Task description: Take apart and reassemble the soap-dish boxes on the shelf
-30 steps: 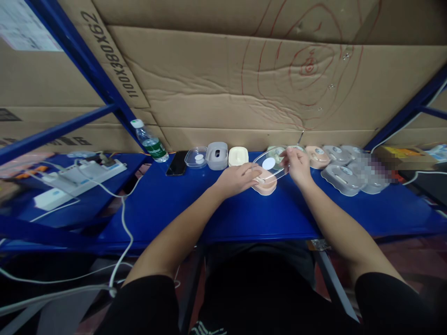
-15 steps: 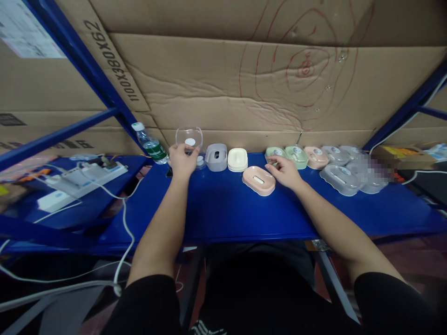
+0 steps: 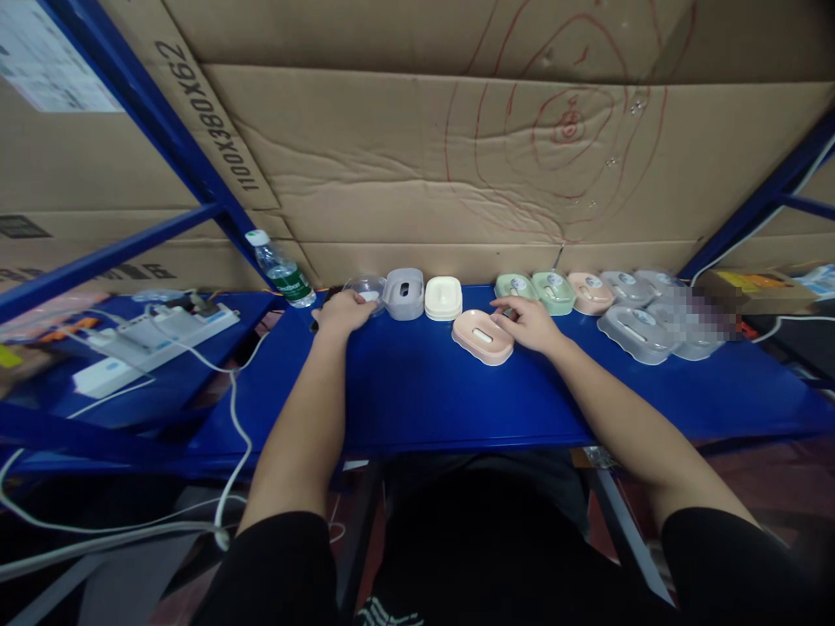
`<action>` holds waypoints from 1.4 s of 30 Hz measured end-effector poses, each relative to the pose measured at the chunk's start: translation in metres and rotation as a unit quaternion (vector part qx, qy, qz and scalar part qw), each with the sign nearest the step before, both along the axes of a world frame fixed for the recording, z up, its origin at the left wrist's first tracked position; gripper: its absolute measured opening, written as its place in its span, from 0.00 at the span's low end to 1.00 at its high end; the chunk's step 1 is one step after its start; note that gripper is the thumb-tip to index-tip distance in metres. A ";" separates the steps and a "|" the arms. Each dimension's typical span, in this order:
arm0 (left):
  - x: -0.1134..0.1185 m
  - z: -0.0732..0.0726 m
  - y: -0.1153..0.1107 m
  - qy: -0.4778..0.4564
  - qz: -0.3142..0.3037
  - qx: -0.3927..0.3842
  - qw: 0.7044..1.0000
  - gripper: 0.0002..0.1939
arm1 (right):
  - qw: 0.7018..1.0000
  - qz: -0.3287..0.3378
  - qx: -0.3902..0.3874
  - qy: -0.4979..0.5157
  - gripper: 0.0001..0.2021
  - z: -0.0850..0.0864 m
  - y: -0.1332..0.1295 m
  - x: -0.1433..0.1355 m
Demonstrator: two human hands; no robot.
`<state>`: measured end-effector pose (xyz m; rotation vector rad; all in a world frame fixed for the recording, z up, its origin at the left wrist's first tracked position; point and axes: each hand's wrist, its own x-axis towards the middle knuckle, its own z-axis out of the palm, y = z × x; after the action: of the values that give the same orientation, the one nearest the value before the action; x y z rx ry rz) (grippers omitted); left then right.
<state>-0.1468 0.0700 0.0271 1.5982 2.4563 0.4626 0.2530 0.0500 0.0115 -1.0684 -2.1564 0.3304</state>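
A clear plastic cover (image 3: 366,287) with a white round label lies low at the back left of the blue table, and my left hand (image 3: 344,313) has its fingers closed on the cover's near edge. Right of it stand a grey tray stack (image 3: 404,296) and a cream tray stack (image 3: 444,298). The pink oval dish (image 3: 484,337) with a white bar in its centre lies nearer to me. My right hand (image 3: 527,323) rests at the dish's upper right edge, fingers loosely apart, thumb near the rim.
Green cases (image 3: 554,294), a pink case (image 3: 591,294) and several grey cases (image 3: 636,334) line the back right. At the left are a water bottle (image 3: 287,276) and a power strip (image 3: 156,348) with white cables. Cardboard (image 3: 391,156) rises behind.
My left hand has lowered the clear cover from its raised, tilted position to the table. My right hand has shifted slightly left, closer to the pink dish.
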 end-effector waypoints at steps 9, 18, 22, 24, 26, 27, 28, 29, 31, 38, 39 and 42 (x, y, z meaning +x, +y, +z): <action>-0.007 -0.005 0.002 -0.025 0.000 0.011 1.000 0.34 | 0.992 0.073 -0.018 -0.099 0.33 0.006 -0.006 -0.002; 0.020 0.001 -0.011 0.008 0.004 0.269 0.963 0.25 | 0.973 0.119 -0.021 -0.199 0.35 0.008 -0.016 -0.011; 0.053 0.001 -0.021 0.040 -0.187 0.338 0.921 0.26 | 0.985 0.122 -0.015 -0.122 0.28 0.008 -0.012 -0.010; 0.075 0.001 -0.030 0.063 -0.320 0.309 0.893 0.33 | 0.990 0.120 -0.018 -0.073 0.26 0.008 -0.012 -0.010; 0.097 -0.001 -0.040 0.077 -0.398 0.277 0.871 0.41 | 0.992 0.122 -0.020 -0.027 0.24 0.008 -0.013 -0.011; 0.107 -0.003 -0.044 0.079 -0.422 0.261 0.865 0.43 | 0.992 0.127 -0.021 -0.010 0.24 0.008 -0.014 -0.011; 0.114 -0.005 -0.047 0.081 -0.434 0.248 0.862 0.44 | 0.991 0.134 -0.022 0.004 0.23 0.008 -0.015 -0.012; 0.120 -0.007 -0.050 0.082 -0.438 0.235 0.864 0.44 | 0.990 0.141 -0.024 0.015 0.23 0.007 -0.016 -0.013; 0.126 -0.012 -0.051 0.083 -0.437 0.214 0.869 0.45 | 0.988 0.151 -0.026 0.030 0.22 0.004 -0.016 -0.014; 0.120 -0.018 -0.048 0.069 -0.460 0.171 0.869 0.43 | 0.982 0.187 0.000 0.034 0.23 -0.010 -0.006 -0.013; 0.121 -0.018 -0.048 0.066 -0.460 0.171 0.869 0.42 | 0.981 0.190 0.006 0.032 0.22 -0.010 -0.005 -0.013; 0.126 -0.017 -0.050 0.071 -0.462 0.169 0.868 0.41 | 0.982 0.188 0.011 0.025 0.22 -0.010 -0.005 -0.012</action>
<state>-0.0204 0.0200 0.0102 2.7455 1.4077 0.6158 0.2415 0.0449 0.0013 -0.6279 -2.3048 0.4985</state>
